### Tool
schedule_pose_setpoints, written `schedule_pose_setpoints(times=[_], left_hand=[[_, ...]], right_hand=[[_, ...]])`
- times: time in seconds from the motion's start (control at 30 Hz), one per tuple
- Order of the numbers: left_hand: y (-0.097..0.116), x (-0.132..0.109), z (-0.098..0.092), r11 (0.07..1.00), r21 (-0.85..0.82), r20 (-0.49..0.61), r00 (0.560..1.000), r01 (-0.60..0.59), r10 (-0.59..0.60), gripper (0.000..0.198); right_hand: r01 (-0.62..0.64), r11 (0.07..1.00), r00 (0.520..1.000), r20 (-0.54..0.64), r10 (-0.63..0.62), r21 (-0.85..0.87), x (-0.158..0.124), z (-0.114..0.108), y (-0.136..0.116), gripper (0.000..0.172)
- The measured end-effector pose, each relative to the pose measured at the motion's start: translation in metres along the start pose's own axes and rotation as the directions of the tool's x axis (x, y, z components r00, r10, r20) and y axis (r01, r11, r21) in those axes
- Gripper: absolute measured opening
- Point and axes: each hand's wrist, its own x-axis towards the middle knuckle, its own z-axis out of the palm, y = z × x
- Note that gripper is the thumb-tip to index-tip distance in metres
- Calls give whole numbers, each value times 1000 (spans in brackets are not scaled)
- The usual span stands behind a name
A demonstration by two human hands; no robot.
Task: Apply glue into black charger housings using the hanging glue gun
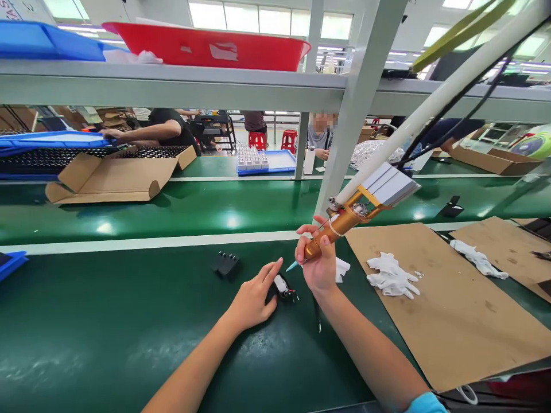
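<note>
One stiff-looking golden tool (344,221) is being held low by the curled right grip (322,268); between both grips, a black casing (281,285), probably light, its wires (291,291) fragile, is being steadied at its edges by the half-parted left grip (253,299).

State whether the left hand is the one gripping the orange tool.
No, the right hand grips the orange tool, while the left hand is at the small black part.

There's one golden dispenser (346,219), one red tub (189,48) (one knobbed block (226,265)).
</note>
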Motion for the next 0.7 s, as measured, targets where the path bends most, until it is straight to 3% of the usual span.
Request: schedule_pose_setpoints(times=[0.1,0.2,0.37,0.47,0.57,0.7], left_hand=[[-1,2,1,984,-175,-14,999,-31,29,100],[-1,3,2,976,-212,6,999,-47,49,97],[-1,-1,-4,999,43,0,1000,-29,29,86],[3,-3,-5,971,186,-34,987,-149,158,81],[11,-1,2,929,284,-11,967,-239,253,67],[22,6,15,916,318,3,966,-246,259,62]], right_hand=[[0,1000,1000,-5,0,-21,3,-5,0,35],[13,1000,1000,0,-13,-12,6,-9,1,34],[31,999,1000,-3,-31,19,11,-14,2,29],[44,999,999,-22,-44,6,14,-18,3,29],[52,998,998,-42,-53,-20,17,-21,4,30],[56,998,997,-59,-59,-41,21,-25,5,31]])
